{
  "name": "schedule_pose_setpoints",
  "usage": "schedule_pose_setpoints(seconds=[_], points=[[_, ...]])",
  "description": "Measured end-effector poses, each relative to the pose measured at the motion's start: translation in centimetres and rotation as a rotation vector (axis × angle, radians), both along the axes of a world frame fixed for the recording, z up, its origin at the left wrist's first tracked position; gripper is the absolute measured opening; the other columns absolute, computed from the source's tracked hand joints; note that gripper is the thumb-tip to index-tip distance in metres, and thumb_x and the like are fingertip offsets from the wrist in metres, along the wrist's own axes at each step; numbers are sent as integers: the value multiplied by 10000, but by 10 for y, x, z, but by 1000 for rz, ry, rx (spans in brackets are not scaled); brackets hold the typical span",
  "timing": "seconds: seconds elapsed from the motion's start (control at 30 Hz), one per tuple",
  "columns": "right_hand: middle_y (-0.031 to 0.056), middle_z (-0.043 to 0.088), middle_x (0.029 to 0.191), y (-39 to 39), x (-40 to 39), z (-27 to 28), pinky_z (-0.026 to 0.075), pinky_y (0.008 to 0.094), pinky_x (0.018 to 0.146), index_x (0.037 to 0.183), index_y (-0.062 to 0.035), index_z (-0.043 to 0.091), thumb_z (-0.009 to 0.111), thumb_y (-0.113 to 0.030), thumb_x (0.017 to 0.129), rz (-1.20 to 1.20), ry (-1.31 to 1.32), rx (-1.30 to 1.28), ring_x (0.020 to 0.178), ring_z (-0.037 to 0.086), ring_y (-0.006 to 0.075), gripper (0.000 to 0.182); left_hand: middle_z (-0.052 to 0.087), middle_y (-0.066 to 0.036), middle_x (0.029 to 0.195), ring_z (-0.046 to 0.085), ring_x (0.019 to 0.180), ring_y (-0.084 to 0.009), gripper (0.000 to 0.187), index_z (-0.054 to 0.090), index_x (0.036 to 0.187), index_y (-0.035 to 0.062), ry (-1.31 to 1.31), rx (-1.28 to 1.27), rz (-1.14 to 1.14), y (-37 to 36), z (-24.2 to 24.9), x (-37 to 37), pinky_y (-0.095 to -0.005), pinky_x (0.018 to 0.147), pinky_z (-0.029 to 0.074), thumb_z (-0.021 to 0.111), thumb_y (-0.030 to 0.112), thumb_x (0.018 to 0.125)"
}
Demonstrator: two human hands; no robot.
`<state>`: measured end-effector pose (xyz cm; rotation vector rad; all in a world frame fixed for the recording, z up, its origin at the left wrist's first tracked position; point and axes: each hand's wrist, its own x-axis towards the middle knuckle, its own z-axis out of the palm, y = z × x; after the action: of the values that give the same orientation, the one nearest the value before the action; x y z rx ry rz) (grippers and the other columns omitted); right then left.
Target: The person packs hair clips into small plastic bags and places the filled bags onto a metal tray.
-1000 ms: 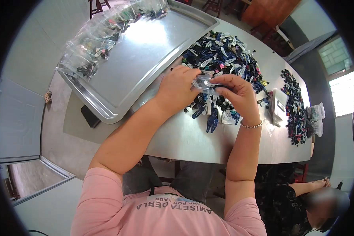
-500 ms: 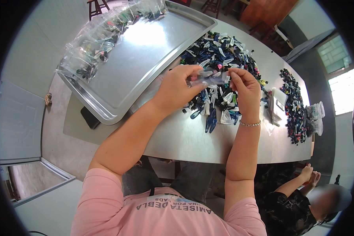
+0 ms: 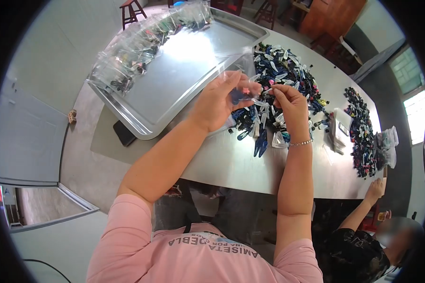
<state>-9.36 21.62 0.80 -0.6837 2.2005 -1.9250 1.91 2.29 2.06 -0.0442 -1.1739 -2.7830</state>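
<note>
Hair clips (image 3: 281, 68) and their table (image 3: 231, 167): the clips lie in a dense heap on the metal top, beside the tray and beyond my hands.
Tray (image 3: 167, 87): a broad metal one to the left of the heap, with a row of filled clear bags (image 3: 139, 59) along its far-left side.
Person beside me (image 3: 359, 247): seated at lower right, one hand (image 3: 375, 189) near the table's end, well apart from mine.
Second heap (image 3: 363, 137): small dark pieces with bright specks, towards the right end, near more clear bags (image 3: 387, 146).
Pale stack (image 3: 340, 129): between the two heaps; I can't make out what it is.
Left hand (image 3: 213, 104): clamped on a clear bag (image 3: 244, 66) above the heap's near-left edge, thumb and fingers around it. I judge a light, steady grip best, as thin film creases easily.
Right hand (image 3: 292, 106): apart from the left, thumb and forefinger close together by the bag; I cannot tell whether they pinch anything. I'd align those fingertips with the film's edge and avoid snagging it on clip points.
Pink piece (image 3: 246, 90): seen at my left fingers, seemingly inside the bag with something dark blue.
</note>
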Motion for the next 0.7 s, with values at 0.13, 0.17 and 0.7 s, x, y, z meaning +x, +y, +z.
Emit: schedule_pose_setpoints(seconds=[0.13, 0.17, 0.7], points=[[13, 728, 912, 1, -1, 1, 464, 184, 637, 1081, -24, 714, 632, -107, 959, -8, -24, -17, 673, 545, 32, 168, 704, -115, 1027, 666, 944, -181, 185, 593, 1065, 17, -85, -4, 54, 7, 13, 13, -312, 861, 533, 582, 185, 988], [14, 727, 916, 2, -2, -1, 464, 186, 641, 1082, -25, 714, 632, -120, 962, 5, -10, -30, 676, 550, 36, 174, 711, -112, 997, 656, 893, -155, 172, 643, 1032, -4, -84, -56, 102, 9, 17, 20, -295, 838, 522, 599, 150, 970], [-10, 720, 888, -3, -6, -11, 443, 169, 613, 1050, -28, 724, 628, -105, 962, 6, 19, 69, 661, 536, 22, 151, 727, -121, 848, 677, 728, -189, 266, 714, 1035, -4, -545, -1230, 985, -211, 8, 76, -332, 700, 524, 685, 143, 815]])
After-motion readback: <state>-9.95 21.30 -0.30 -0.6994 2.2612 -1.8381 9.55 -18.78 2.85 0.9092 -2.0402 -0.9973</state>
